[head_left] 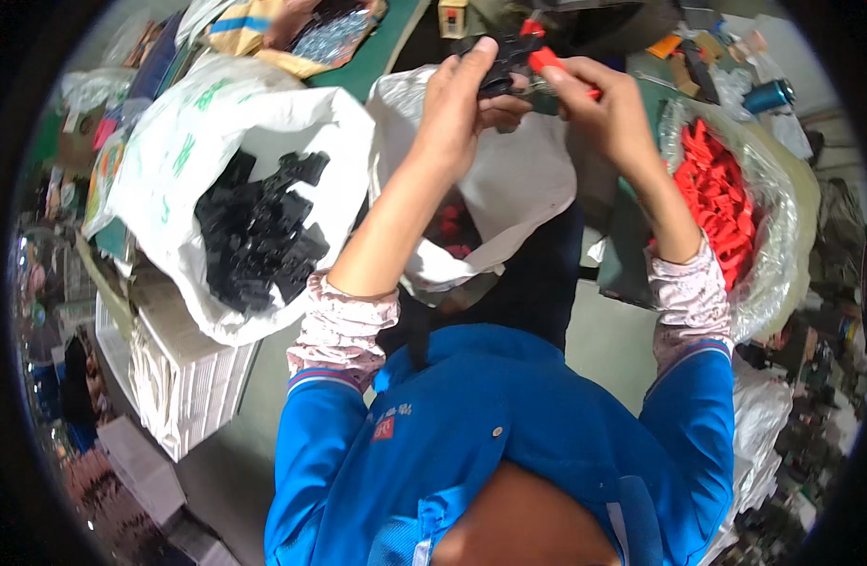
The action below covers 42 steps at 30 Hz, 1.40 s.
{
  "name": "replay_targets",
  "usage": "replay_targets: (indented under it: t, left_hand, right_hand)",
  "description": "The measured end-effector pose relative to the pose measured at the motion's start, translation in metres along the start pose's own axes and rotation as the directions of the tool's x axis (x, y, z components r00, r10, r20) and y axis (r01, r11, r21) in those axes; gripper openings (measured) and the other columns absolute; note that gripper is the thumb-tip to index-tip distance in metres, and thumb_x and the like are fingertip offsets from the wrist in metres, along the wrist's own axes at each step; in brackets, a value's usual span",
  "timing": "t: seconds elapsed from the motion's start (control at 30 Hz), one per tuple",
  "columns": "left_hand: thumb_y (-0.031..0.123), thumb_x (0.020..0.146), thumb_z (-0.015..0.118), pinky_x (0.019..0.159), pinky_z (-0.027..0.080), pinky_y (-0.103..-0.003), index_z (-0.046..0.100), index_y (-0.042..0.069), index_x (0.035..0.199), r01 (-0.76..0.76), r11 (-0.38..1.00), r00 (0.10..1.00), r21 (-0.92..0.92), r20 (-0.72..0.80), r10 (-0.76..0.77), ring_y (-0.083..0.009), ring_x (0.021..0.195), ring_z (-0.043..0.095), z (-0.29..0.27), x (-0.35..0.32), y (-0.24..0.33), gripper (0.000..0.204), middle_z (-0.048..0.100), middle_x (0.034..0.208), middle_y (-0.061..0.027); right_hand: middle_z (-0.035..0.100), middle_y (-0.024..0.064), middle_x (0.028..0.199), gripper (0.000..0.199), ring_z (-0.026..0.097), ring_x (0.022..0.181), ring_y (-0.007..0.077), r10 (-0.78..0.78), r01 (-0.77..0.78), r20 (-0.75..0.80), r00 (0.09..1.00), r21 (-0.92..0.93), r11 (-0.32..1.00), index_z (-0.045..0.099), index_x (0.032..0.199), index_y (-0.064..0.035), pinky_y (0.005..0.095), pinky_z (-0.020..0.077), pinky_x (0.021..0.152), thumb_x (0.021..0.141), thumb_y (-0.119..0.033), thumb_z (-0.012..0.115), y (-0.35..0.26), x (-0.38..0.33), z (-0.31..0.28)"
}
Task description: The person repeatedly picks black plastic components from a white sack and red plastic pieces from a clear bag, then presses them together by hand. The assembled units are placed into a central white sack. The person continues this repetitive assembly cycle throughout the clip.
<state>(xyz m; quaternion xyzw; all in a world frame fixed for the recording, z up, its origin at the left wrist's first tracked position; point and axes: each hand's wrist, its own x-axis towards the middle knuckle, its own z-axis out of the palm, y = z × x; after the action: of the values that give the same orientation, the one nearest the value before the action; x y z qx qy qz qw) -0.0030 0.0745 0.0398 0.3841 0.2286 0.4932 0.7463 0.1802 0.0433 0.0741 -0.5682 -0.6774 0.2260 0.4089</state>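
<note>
Hands met high in the head view when I looked: my left hand [452, 104] clenched around a small black plastic part [505, 64], my right hand [611, 106] pinching a small red plastic piece [550, 60] against it. I judged the joining was under way, not finished. Left of me, the white sack of loose black plastic parts [256, 236] was well stocked; right, the clear bag of red plastic pieces [718, 200] looked full. The white bag [523, 179] beneath held only a few, so much remained.

A black plastic part [501, 58] and a red plastic piece [551, 62] touch, held up above the open white bag [509, 179].
</note>
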Motion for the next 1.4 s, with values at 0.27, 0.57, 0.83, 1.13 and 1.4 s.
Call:
replay_targets:
  t: [0.27, 0.57, 0.83, 1.13, 1.4]
  left_hand:
    - [0.003, 0.087, 0.061, 0.076, 0.052, -0.029, 0.061, -0.001, 0.111, -0.035, 0.42, 0.697, 0.907, -0.279, 0.66, -0.0165, 0.09, 0.064, -0.165, -0.074, 0.009, 0.024, 0.068, 0.1, -0.0133]
    - [0.01, 0.078, 0.069, 0.094, 0.041, -0.042, 0.056, 0.006, 0.124, 0.212, -0.768, 0.972, 0.604, -0.215, 0.099, -0.0312, 0.114, 0.053, -0.212, -0.077, 0.041, 0.048, 0.065, 0.114, -0.0137]
    - [0.01, 0.084, 0.072, 0.077, 0.053, -0.031, 0.056, 0.0, 0.124, 0.124, 0.366, 0.739, 0.922, -0.332, 0.586, -0.0213, 0.086, 0.061, -0.208, -0.11, 0.049, 0.045, 0.063, 0.104, -0.0114]
    - [-0.002, 0.079, 0.062, 0.089, 0.056, -0.038, 0.043, -0.01, 0.127, 0.081, 0.945, 0.995, -0.317, -0.035, -0.097, -0.0339, 0.107, 0.061, -0.119, -0.101, 0.002, 0.052, 0.059, 0.113, -0.0258]
    - [0.015, 0.088, 0.07, 0.08, 0.053, -0.035, 0.054, -0.002, 0.116, -0.014, 0.994, 0.993, -0.106, -0.116, 0.001, -0.0237, 0.092, 0.066, -0.009, -0.052, -0.037, 0.037, 0.066, 0.103, -0.0143]
  right_hand:
    - [0.065, 0.0027, 0.078, 0.031, 0.054, 0.057, 0.0061, 0.342, -0.325, 0.018, 0.94, 0.363, 0.874, 0.064, 0.115, -0.0022, 0.0213, 0.0427, 0.049, 0.096, -0.025, 0.057, 0.053, -0.086, -0.018]
    - [0.064, 0.0229, 0.072, 0.029, 0.067, 0.065, 0.0304, 0.32, -0.413, -0.29, 0.902, -0.367, 0.833, 0.069, 0.104, -0.0016, 0.0386, 0.0503, 0.061, 0.087, -0.025, 0.065, 0.103, -0.141, -0.06]
    - [0.065, 0.026, 0.104, 0.068, 0.062, 0.101, 0.0441, 0.609, -0.723, -0.422, 0.671, -0.557, 0.41, 0.037, 0.126, -0.0013, 0.0518, 0.0481, 0.083, 0.079, -0.033, 0.074, 0.168, -0.113, -0.095]
    - [0.067, 0.011, 0.089, 0.007, 0.066, 0.079, 0.0182, 0.594, -0.313, -0.166, 0.787, 0.723, 0.617, 0.064, 0.09, 0.0009, 0.0312, 0.058, 0.07, 0.084, 0.004, 0.061, 0.119, -0.134, -0.074]
    - [0.065, 0.0026, 0.082, 0.023, 0.054, 0.063, 0.0055, 0.333, -0.34, 0.158, 0.93, 0.716, 0.61, 0.066, 0.103, -0.0047, 0.018, 0.0363, 0.049, 0.094, -0.025, 0.06, 0.014, -0.07, 0.005]
